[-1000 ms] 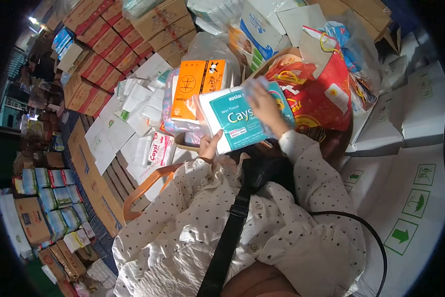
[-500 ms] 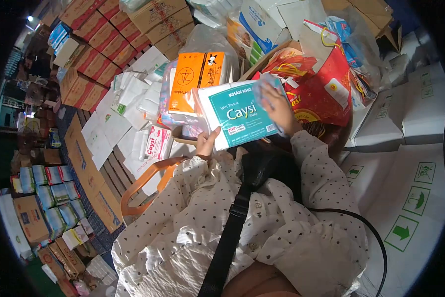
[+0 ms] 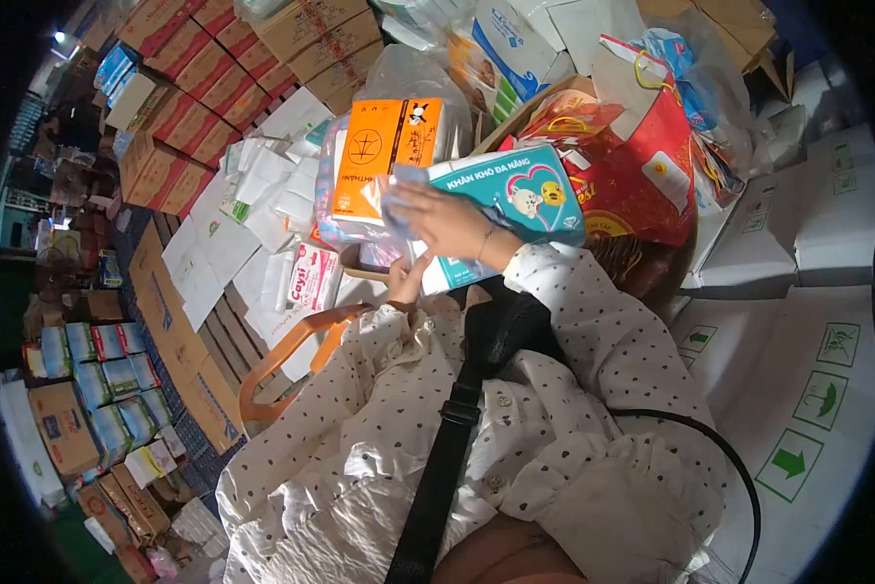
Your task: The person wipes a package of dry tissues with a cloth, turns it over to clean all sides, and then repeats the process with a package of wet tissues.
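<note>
A teal and white pack of dry tissues (image 3: 535, 200) lies tilted in front of my chest, its printed duck and rabbit facing up. My left hand (image 3: 405, 279) is closed on the pack's lower left edge, thumb on top. Across the pack's left part reaches my right hand (image 3: 449, 226), fingers pressed on a thin blue-grey cloth (image 3: 399, 200). The hand and forearm hide much of the printed lettering. Just behind the pack is an orange tissue pack (image 3: 384, 151) on other plastic-wrapped packs.
A red gift bag (image 3: 642, 175) stands to the right behind the pack. White cartons (image 3: 807, 360) fill the right side. On the left are an orange chair arm (image 3: 282, 360), a small pink and white Caysi pack (image 3: 312, 277) and stacked brown boxes (image 3: 199, 88).
My right hand has swept the cloth from the pack's upper right to its left side, uncovering the duck and rabbit picture. My left hand keeps its hold at the lower left edge.
</note>
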`<state>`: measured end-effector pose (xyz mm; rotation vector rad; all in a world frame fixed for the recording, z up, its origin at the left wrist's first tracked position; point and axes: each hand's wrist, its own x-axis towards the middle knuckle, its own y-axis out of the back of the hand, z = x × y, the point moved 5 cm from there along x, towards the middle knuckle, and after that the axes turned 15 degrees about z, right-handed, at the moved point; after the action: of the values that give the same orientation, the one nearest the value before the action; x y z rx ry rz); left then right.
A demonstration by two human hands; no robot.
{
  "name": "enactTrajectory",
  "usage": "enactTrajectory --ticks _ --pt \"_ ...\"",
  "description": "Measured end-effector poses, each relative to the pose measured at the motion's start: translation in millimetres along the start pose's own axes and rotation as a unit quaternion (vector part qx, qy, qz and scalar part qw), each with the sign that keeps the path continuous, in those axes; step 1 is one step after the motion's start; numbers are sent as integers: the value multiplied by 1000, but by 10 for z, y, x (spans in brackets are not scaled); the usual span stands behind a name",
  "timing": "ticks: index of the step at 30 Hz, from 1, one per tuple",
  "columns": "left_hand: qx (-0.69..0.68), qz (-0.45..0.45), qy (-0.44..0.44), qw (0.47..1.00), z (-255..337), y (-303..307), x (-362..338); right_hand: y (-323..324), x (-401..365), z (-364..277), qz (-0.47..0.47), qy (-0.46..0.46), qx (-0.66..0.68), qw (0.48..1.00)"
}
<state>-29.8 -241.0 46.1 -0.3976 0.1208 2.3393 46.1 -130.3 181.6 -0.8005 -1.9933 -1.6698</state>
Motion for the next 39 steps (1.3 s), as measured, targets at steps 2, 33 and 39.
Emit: enactTrajectory --ticks 2,33,39 --pt "-28 8 -8 1000 -121 42 60 50 -51 -28 -3 -31 55 998" --pt "-32 -35 -8 999 -241 14 150 111 -53 98 2 -93 14 996" --pt "-59 -36 24 997 -92 -2 26 427 -481 876 69 -199 -78 975"
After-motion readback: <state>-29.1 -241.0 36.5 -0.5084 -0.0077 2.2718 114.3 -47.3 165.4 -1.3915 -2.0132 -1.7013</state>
